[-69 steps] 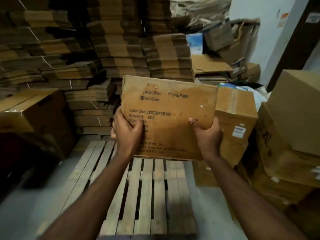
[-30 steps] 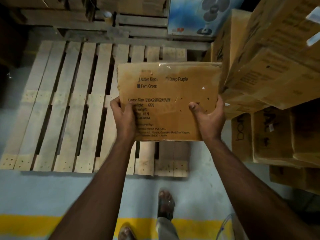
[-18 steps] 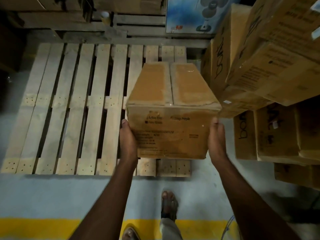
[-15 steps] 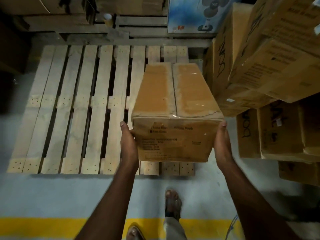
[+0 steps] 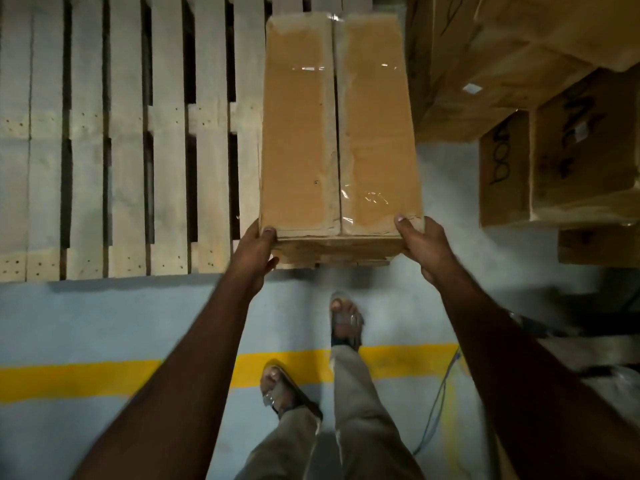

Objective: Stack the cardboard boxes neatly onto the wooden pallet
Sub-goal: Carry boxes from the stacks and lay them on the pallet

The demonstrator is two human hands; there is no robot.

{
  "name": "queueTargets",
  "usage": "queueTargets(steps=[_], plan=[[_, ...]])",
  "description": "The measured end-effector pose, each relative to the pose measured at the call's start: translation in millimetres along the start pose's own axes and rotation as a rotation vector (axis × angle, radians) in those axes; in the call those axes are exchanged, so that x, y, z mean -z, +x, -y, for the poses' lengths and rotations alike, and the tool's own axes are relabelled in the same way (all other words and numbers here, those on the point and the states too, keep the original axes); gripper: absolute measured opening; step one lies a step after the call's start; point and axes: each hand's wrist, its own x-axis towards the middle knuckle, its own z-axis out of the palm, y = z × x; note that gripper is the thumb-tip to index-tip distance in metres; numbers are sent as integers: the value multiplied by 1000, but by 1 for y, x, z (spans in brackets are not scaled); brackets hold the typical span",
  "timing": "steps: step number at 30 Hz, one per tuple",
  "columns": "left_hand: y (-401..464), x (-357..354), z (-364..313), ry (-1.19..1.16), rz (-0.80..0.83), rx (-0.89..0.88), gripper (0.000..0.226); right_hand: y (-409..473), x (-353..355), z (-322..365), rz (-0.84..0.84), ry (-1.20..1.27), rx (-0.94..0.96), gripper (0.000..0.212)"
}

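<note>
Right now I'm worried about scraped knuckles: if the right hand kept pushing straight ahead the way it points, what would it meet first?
Probably nothing soon: the right hand points along the cardboard box, left of the stacked boxes, though depth is unclear.

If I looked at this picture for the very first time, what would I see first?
Probably the big taped cardboard box in the middle, with the left hand and the right hand gripping its near corners. It sits over the right side of the pale wooden pallet. Next you'd spot the bright yellow stripe painted across the floor by the person's sandalled feet.
</note>
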Motion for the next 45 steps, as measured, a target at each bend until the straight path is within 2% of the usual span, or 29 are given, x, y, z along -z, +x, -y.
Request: queueTargets(steps=[2,5,9,11,22,27,31,36,38,41,45], plan=[[12,1,28,17,27,16,42,10,-6,-36,22,-24,8,70],[33,-2,67,56,88,35,48,20,-17,-74,32,-20,34,55],[47,-6,97,-5,91,-24,49,32,-25,-103,12,35,60,68],[47,-9,104,-32,71,-51,47,31,-28,-108,-12,48,75,75],[43,-10,133,118,64,-120,44,19,-15,-124,-67,4,101,77],[39,-13,134,153,-12,-120,43,12,-18,-126,-77,-76,111,57],[43,-14,142,227,-57,-147,47,15,-19,-127,-91,-133,118,56],[33,-23,137,373,-128,-191,44,12,-21,-124,-97,-234,113,60],[23,-27,129,536,-187,-213,40,8,-17,-120,-79,-350,105,71],[-5,-25,103,675,-234,-261,37,-15,-5,-99,-54,-567,191,91],[-67,-20,42,787,-178,-403,54,-71,10,-53,-11,-662,374,81]])
